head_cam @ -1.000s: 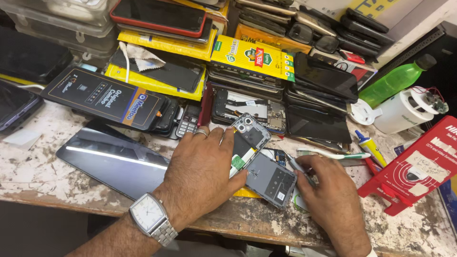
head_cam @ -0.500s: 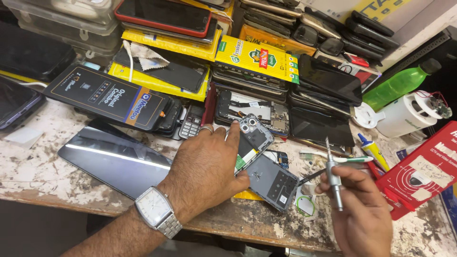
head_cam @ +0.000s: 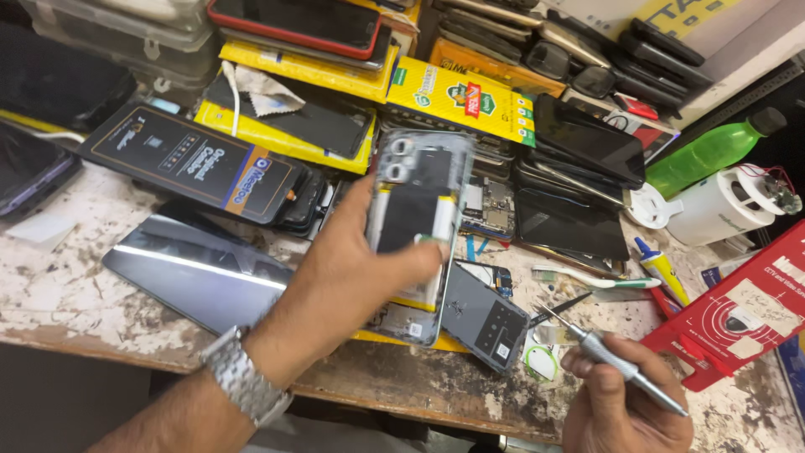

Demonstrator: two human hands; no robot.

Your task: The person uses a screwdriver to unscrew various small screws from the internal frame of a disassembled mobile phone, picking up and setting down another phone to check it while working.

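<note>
Two hands work over a cluttered bench: the left hand is closed around an opened phone body, thumb across its front and fingers behind, holding it tilted up off the worn tabletop. Down to its right, the right hand pinches a slim silver screwdriver, tip pointing up-left toward a grey back cover lying just beside the phone body.
</note>
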